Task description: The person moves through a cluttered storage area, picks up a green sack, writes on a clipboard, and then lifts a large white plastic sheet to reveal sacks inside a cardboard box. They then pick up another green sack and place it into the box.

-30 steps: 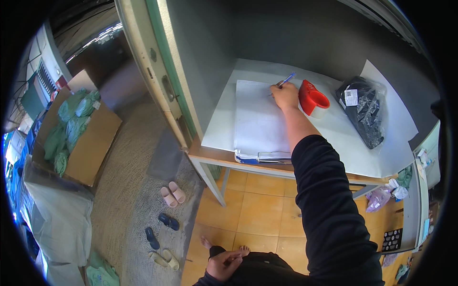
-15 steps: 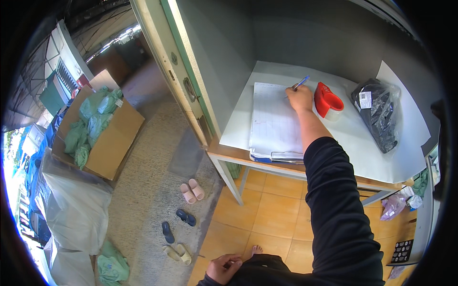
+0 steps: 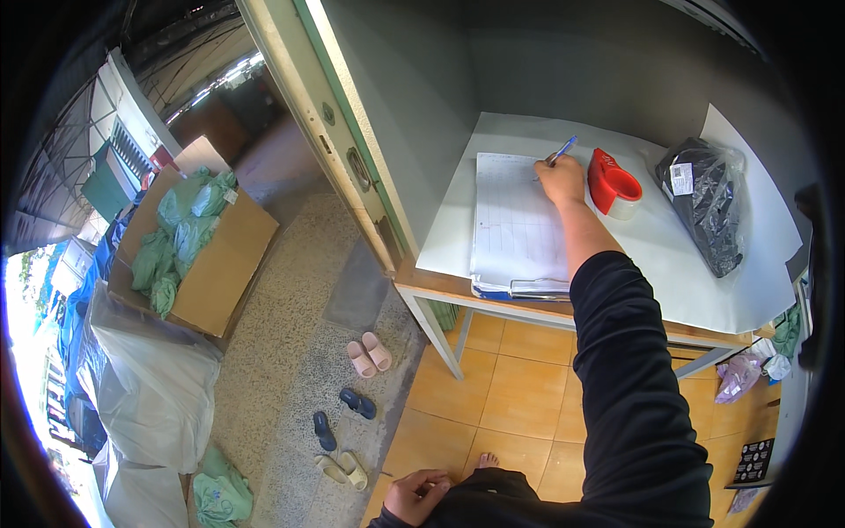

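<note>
My right hand (image 3: pixel 562 179) is closed around a blue pen (image 3: pixel 563 150), whose upper end sticks up past the fingers. The hand rests on the upper right part of a ruled paper sheet (image 3: pixel 518 220), which lies on a blue clipboard (image 3: pixel 546 290). Just right of that hand stands a red tape dispenser (image 3: pixel 607 183) with a roll of clear tape. My left hand (image 3: pixel 417 498) is held low by my body, its fingers loosely curled together with nothing visible in them.
A black item in clear plastic (image 3: pixel 709 207) lies on the right of the white-covered table (image 3: pixel 669 290). Left of the table is a door frame (image 3: pixel 339 141). Slippers (image 3: pixel 368 355) stand on the floor outside, near a cardboard box (image 3: pixel 233 264) with green bags.
The view has shifted slightly, so the scene sits a little further right. My right hand stays on the sheet with the pen, and my left hand keeps its place by my body.
</note>
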`<state>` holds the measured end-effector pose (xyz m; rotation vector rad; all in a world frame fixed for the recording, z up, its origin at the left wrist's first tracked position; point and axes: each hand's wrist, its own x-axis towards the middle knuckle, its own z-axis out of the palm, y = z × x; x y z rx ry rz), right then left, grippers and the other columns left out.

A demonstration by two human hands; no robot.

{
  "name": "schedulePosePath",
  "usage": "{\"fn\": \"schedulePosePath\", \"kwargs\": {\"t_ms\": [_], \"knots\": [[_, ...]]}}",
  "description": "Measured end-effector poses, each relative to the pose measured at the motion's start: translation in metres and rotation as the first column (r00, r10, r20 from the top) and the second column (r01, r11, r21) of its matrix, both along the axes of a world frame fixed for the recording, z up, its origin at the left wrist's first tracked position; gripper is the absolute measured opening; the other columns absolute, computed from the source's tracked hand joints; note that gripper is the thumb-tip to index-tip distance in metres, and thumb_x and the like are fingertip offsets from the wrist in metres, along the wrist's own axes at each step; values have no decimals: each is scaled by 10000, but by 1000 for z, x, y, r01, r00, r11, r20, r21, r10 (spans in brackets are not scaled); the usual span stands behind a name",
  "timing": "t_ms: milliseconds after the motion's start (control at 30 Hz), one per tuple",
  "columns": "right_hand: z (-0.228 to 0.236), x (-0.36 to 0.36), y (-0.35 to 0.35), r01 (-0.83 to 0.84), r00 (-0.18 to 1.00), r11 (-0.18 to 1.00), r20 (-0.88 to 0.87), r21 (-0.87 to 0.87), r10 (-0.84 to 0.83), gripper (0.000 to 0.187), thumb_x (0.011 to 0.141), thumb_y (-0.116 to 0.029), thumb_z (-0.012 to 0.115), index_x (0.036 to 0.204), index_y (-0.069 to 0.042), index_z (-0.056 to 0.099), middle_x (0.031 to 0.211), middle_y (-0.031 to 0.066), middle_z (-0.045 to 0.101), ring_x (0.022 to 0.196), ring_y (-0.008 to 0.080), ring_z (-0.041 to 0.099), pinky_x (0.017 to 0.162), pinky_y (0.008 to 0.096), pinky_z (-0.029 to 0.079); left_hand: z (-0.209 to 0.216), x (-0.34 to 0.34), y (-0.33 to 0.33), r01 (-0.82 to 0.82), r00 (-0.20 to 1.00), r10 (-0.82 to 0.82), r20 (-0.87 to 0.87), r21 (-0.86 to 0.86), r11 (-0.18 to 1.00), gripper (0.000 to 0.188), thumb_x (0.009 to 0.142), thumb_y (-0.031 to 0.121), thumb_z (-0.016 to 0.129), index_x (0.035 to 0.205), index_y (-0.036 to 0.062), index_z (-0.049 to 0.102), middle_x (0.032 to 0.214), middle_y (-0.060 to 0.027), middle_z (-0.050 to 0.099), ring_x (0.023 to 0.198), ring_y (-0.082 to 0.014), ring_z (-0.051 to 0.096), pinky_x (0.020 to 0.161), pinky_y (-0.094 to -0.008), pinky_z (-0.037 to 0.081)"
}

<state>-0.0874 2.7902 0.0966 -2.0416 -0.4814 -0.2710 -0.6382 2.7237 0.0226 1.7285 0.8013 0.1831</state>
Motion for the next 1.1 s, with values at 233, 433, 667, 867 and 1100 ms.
{"fn": "schedulePosePath", "kwargs": {"t_ms": [233, 433, 667, 867, 1100], "knots": [[-15, 19, 1, 57, 997, 977, -62, 204, -46, 265, 784, -253, 600, 760, 7, 642, 689, 145, 662, 660, 268, 651, 636, 359, 514, -13, -5, 3, 13, 1000, -13, -24, 18, 1000, 274, 855, 154, 652, 1063, -23, 629, 872, -108, 705, 743, -131, 669, 667, -256, 525], [29, 27, -6, 148, 941, 631, -305, 762, 148, 263, 892, -219, 484, 804, -15, 625, 650, 87, 598, 487, 159, 542, 431, 277, 427, -15, -21, 15, -6, 999, -1, 41, 188, 982, 229, 831, 190, 680, 971, 10, 667, 789, -105, 692, 648, -164, 658, 610, -274, 519], [115, -144, -28, -668, 546, 46, 447, 743, 709, 292, 885, -51, 436, 1124, 105, 497, 574, 19, 303, 505, 129, 320, 507, 278, 331, -22, -45, 36, -137, 982, 110, 151, 186, 973, 384, 857, 316, 652, 1115, 37, 591, 869, -121, 657, 605, -234, 633, 605, -347, 510], [-94, -412, 8, -827, 298, 391, 274, -404, 914, 237, 930, -160, 500, 1082, 7, 573, 728, 75, 585, 544, 192, 538, 512, 301, 455, -29, -109, 69, -565, 775, 464, 429, 143, 813, 471, 900, 322, 596, 1248, 31, 471, 1029, -159, 570, 790, -264, 636, 697, -353, 512], [-137, -616, 98, -959, -155, -242, -444, -146, 883, 172, 933, -158, 520, 939, 1, 587, 592, 166, 576, 531, 345, 605, 473, 394, 456, -66, -253, 161, -633, 713, 548, 437, 67, 771, 342, 892, 236, 599, 1147, 14, 546, 971, -151, 573, 794, -285, 624, 690, -330, 514]]}}
